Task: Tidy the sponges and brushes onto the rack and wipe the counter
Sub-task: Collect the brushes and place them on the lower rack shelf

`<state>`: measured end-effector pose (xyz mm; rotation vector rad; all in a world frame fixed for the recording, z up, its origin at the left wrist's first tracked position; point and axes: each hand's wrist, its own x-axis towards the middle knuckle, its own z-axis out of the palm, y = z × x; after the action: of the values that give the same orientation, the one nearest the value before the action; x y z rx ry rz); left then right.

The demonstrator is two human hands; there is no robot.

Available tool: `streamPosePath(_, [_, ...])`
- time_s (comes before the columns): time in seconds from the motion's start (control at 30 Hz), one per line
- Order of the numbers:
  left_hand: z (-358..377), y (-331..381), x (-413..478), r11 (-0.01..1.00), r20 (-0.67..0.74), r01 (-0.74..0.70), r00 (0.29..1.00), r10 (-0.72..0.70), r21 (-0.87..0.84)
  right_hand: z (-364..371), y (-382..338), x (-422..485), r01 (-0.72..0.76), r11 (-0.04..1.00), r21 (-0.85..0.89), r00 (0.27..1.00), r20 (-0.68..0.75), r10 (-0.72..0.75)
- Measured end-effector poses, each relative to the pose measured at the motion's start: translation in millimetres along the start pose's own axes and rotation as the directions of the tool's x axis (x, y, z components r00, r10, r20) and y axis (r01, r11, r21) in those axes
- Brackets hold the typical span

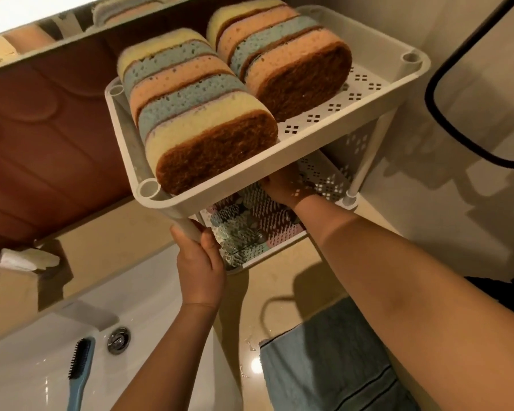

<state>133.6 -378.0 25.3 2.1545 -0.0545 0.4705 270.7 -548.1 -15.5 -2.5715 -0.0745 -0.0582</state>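
**A:** What has the left hand (201, 274) got?

**B:** The round white plastic corner leg (187, 225) of the white perforated plastic two-tier rack (324, 140). Fingers and thumb are wrapped right round it, just under the upper tier's corner.

**A:** And the right hand (282, 188)?

**B:** It reaches in beneath the upper tier, above the lower one. The tray's rim hides the fingers, so I cannot tell whether they are apart or closed on anything. The back of the hand sits just beside the pastel-bristled scrubbing brushes (250, 223), which lie packed on the lower tier between the two hands.

**A:** Where are the sponges?

**B:** Directly above both hands, on the upper tier. There is a near row of yellow, blue and orange oblong sponges (190, 114) standing on edge (brown scouring faces toward the camera), and a second, similar row of sponges (279, 48) beside it, farther from the left hand.

**A:** Anything off the rack?

**B:** A blue-handled, dark-bristled brush (79, 369) lies in the white ceramic sink (161, 292), well below and to the left of the gripping hand. A grey-blue folded towel (324, 366) rests on the glossy beige counter (238, 292) under the right forearm.
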Motion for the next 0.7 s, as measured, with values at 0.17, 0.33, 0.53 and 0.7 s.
streamPosePath(0.17, [-0.5, 3.3, -0.4, 0.999, 0.007, 0.035, 0.999, -0.035, -0.008, -6.4, -2.5, -36.7, -0.072, 0.992, 0.105, 0.997, 0.021, 0.07])
streamPosePath(0.33, [-7.3, 15.1, -6.6, 0.998, 0.038, 0.062, 0.997, -0.061, -0.032, -16.9, -19.3, -86.5, -0.147, 0.948, 0.283, 0.989, 0.029, 0.144])
streamPosePath(0.53, [-37.9, 32.0, -8.7, 0.967, 0.24, 0.179, 0.962, -0.133, -0.18, -37.5, -58.5, -136.1, -0.108, 0.916, 0.387, 0.988, 0.142, 0.057])
streamPosePath(0.7, [-91.2, 22.3, -20.4, 0.936, 0.404, 0.307, 0.888, -0.217, -0.17, -30.1, -94.0, -165.8, -0.062, 0.887, 0.459, 0.953, 0.29, -0.084])
